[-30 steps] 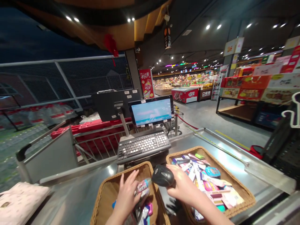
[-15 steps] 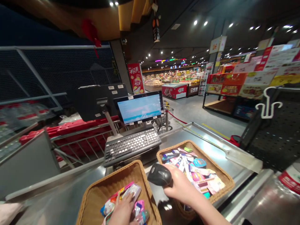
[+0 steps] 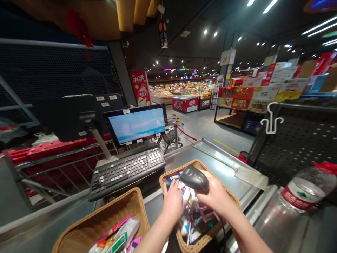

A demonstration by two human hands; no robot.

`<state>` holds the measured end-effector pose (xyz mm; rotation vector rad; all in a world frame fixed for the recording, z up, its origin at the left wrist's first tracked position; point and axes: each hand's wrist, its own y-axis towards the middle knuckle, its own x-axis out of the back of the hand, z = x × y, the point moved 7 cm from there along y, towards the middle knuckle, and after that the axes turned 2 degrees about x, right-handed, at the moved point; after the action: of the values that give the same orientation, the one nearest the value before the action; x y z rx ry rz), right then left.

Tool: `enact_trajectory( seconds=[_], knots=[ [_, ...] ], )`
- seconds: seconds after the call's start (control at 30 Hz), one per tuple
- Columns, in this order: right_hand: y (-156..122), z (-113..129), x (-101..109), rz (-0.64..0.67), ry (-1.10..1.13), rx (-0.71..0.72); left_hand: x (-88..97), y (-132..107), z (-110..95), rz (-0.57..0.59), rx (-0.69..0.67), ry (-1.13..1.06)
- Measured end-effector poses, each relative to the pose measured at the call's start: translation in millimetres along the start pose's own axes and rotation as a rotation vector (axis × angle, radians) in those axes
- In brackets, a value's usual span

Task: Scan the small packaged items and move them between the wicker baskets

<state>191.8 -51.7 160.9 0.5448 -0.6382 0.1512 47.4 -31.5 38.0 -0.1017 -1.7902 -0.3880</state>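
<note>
My right hand point(image 3: 214, 193) is wrapped around a black handheld barcode scanner point(image 3: 194, 178), held above the right wicker basket point(image 3: 235, 205). My left hand point(image 3: 173, 201) reaches into the same basket, just left of the scanner. Its fingers are apart and rest among small packaged goods point(image 3: 193, 225); no item shows clearly in its grasp. Parts of the packages are covered by both hands and the scanner. At the lower left, another wicker basket point(image 3: 139, 201) contains several colourful packets point(image 3: 122, 236), partly cut off by the frame's bottom edge.
A black keyboard point(image 3: 127, 172) and a lit monitor point(image 3: 137, 124) stand behind the baskets. Both baskets are on a metal counter point(image 3: 202, 151). To the right is a large water bottle point(image 3: 302, 191) with a red cap, near a black perforated panel point(image 3: 302, 140).
My left hand has moved from the left basket to the right one. The scanner, in my right hand, now sits over the right basket's contents. The view has turned rightward.
</note>
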Motion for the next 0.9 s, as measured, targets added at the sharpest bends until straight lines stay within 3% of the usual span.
enact_trajectory(
  seconds=[0.17,0.37,0.5,0.9],
  knots=[
    [3.8,-18.6,19.3,-0.034,-0.012,-0.014,-33.0,23.4,-8.7,0.027,0.056,0.071],
    [8.5,-42.2,23.2,-0.03,-0.045,-0.084,-32.6,27.5,2.1,0.113,0.108,0.058],
    [10.8,-49.1,21.2,-0.032,-0.04,-0.091,-12.2,26.0,8.1,0.091,0.13,0.053],
    [17.0,-34.4,12.7,-0.035,-0.001,-0.007,94.3,9.9,46.4,-0.302,0.005,0.173]
  ],
)
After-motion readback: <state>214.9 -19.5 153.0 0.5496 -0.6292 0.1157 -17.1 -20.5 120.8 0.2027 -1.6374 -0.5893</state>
